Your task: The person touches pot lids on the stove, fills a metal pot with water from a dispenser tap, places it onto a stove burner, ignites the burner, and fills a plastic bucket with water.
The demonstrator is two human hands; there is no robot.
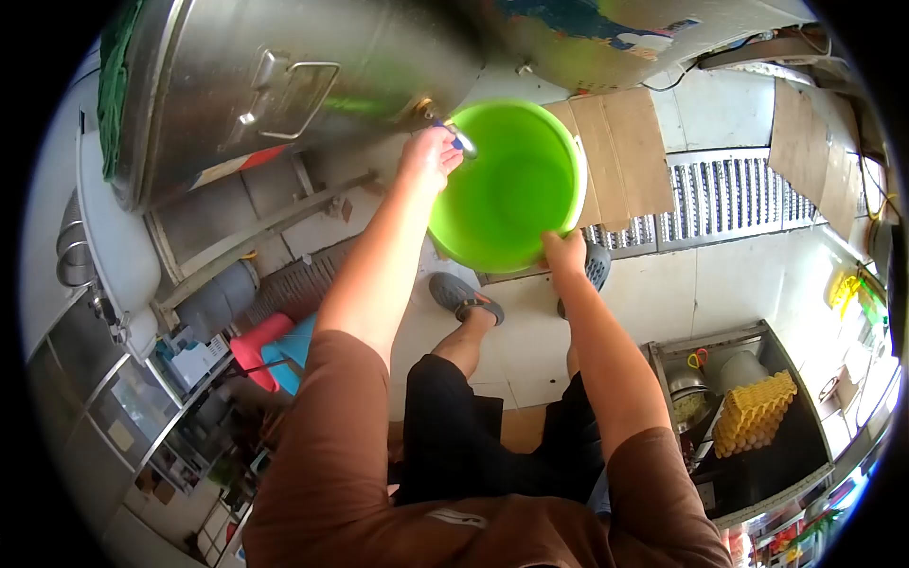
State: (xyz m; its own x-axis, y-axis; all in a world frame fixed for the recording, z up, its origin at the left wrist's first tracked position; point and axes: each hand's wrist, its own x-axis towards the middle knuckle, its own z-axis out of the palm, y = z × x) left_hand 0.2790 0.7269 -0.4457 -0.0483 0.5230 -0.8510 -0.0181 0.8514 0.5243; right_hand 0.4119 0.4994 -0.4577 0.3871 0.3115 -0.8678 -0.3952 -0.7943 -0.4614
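A bright green plastic tub (511, 189) hangs below and beside a metal tap (463, 142) with a blue handle. The tap sticks out from the lower side of a large steel tank (379, 66), its spout over the tub's left rim. My left hand (434, 156) has its fingers closed at the tap's handle. With my right hand (564, 252) I grip the tub's near right rim, fingers partly hidden behind it. The inside of the tub is plain green; I cannot tell whether any water is in it.
Brown cardboard (615, 156) and a metal floor grate (724, 199) lie to the right. A low cart (814, 464) at lower right carries a yellow egg tray (755, 414) and bowls. Shelving with pink (260, 346) and blue tubs stands at left. My feet are on pale tiles (644, 293).
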